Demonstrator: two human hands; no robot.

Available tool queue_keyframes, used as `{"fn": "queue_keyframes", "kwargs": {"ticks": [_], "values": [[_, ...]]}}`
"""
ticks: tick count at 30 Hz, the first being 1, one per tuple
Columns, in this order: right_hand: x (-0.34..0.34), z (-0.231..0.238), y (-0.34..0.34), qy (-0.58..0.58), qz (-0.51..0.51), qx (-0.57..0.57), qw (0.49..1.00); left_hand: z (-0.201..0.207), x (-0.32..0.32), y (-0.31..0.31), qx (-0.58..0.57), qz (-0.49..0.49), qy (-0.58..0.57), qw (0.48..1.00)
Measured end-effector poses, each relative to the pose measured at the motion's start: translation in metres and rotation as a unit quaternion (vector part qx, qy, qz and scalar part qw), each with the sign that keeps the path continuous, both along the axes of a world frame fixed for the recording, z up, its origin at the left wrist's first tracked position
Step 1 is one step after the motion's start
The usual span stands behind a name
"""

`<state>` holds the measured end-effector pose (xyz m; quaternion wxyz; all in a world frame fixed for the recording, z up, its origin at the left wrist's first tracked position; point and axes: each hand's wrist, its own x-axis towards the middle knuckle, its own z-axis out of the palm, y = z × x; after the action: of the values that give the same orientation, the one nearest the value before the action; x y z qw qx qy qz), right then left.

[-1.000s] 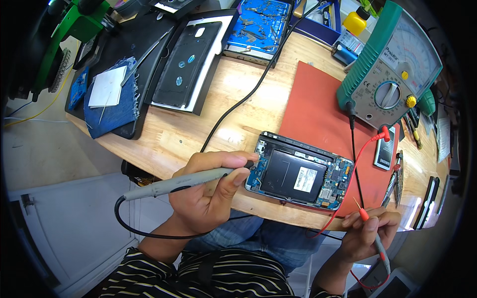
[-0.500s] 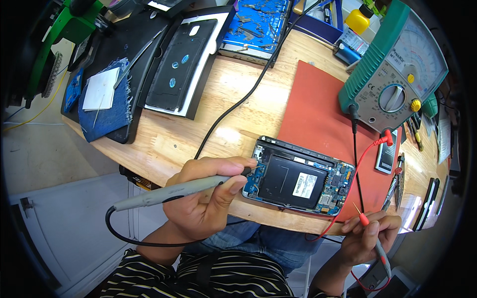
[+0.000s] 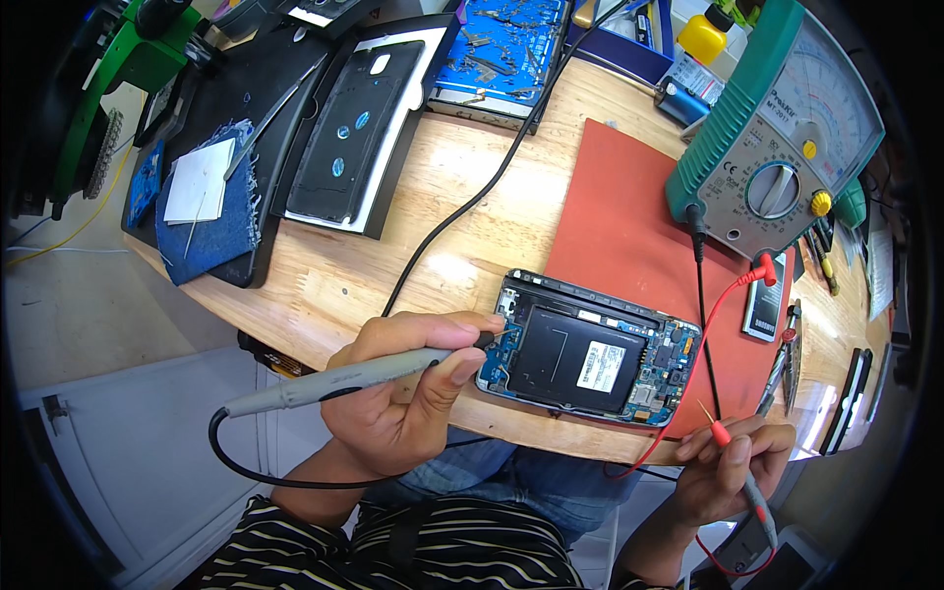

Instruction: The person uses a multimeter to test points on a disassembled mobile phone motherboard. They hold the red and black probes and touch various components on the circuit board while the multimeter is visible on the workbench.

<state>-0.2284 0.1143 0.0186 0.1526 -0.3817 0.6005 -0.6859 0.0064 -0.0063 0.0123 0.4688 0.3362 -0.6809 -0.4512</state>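
Two test probes are being held, one in each hand. At left, a grey probe [image 3: 339,381] is being pinched by the left hand [image 3: 388,393], fingertips clamped near its dark collar. Its tip is now being held slightly farther over the blue board [image 3: 503,354] than a second ago, so attention appears to be settling on that end; contact cannot be told. The opened phone [image 3: 590,349] is lying across the left edge of an orange mat [image 3: 619,216] on the worktop [image 3: 344,270]. Farther right, a red-tipped probe [image 3: 723,435] is being gripped by the right hand [image 3: 733,467], its point being kept off the phone, below the multimeter [image 3: 747,147].
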Motion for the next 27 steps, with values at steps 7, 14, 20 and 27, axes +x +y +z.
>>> {"fn": "queue_keyframes", "kwargs": {"ticks": [7,14,20,27], "values": [[-0.0011,-0.0003,0.0006,-0.009,0.007,-0.005,1.0,0.0008,-0.0014,0.0004,0.003,0.004,0.001,1.0],[-0.0006,0.0003,-0.0008,-0.011,0.005,-0.006,1.0,0.0041,-0.003,0.0015,0.003,0.017,-0.044,0.999],[-0.0008,0.0015,0.0003,-0.005,-0.009,0.015,1.0,0.0023,-0.0029,0.0025,0.003,0.019,-0.029,0.999],[-0.0005,0.001,0.0001,-0.019,-0.006,0.005,1.0,-0.0018,-0.0023,0.002,-0.004,0.021,-0.004,1.0]]}}
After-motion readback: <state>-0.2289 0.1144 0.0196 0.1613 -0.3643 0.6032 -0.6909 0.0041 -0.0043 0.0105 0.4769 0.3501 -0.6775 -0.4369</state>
